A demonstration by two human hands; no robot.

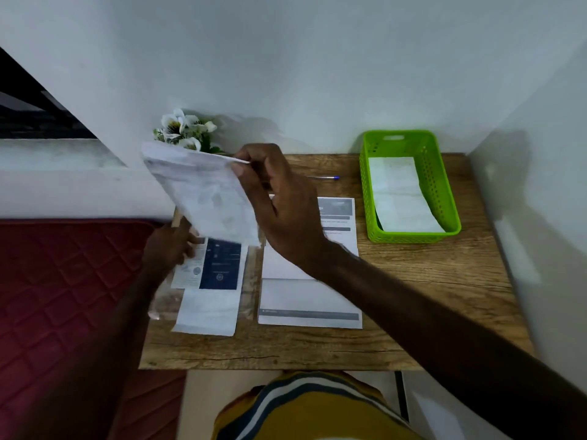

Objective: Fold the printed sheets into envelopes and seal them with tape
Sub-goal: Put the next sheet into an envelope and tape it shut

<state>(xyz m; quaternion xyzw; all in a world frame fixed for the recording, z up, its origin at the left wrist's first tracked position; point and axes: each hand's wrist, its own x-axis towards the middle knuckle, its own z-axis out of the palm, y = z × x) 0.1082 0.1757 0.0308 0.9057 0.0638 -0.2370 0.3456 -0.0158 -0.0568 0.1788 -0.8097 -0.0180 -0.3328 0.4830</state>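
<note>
Right hand (279, 198) at frame centre, thumb and fingers pinching upper right corner of a white printed sheet (203, 192); sheet lifted off wooden table (413, 296), tilted, motion-blurred, reaching toward upper left. Left hand (168, 246) at centre left, lower, at near edge of lifted sheet and above a dark-blue printed sheet (219, 265); grasp not readable, fingers blurred and partly hidden. Blue sheet flat on table at left, overlapping a white folded sheet (206, 312) just below it. Stack of printed sheets (311, 300) flat at centre, partly under right forearm. Green basket (409, 185) at upper right, white folded paper (400, 195) inside. Blue-capped pen (324, 177) beyond right hand. White flowers (184, 128) against wall, upper left.
</note>
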